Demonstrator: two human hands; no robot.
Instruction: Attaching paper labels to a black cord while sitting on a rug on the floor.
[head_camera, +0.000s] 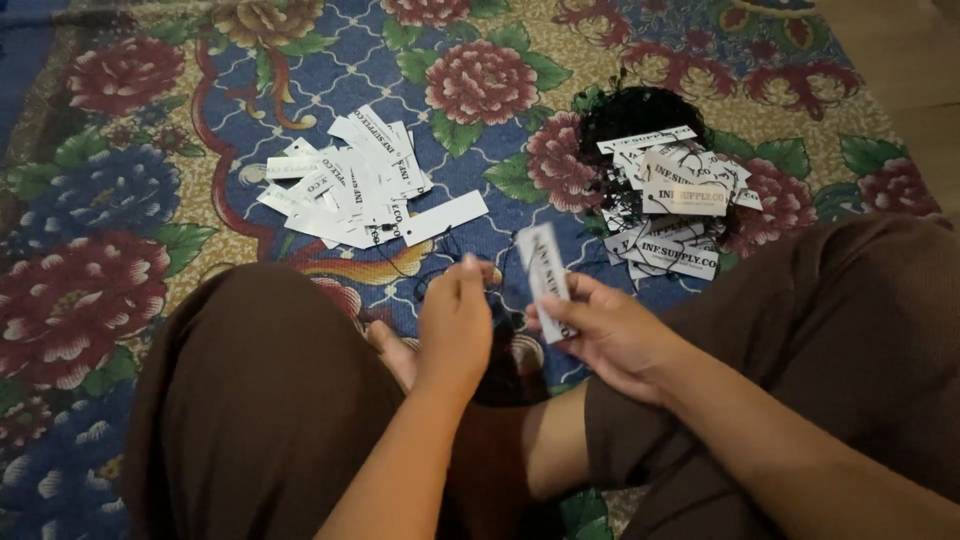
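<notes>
My right hand (612, 330) holds a narrow white paper tag (545, 275) upright between thumb and fingers. My left hand (455, 325) is just left of it, fingertips pinched together on a thin black string that runs toward the tag. A heap of white tags (345, 185) lies on the carpet beyond my left hand. A second heap of white tags (675, 200) tangled with black strings lies beyond my right hand. I sit cross-legged in brown trousers, knees at both sides.
A flowered carpet (130, 200) in blue, red and yellow covers the floor. A dark bundle of black strings (640, 110) sits behind the right heap. Bare floor (915, 60) shows at the far right.
</notes>
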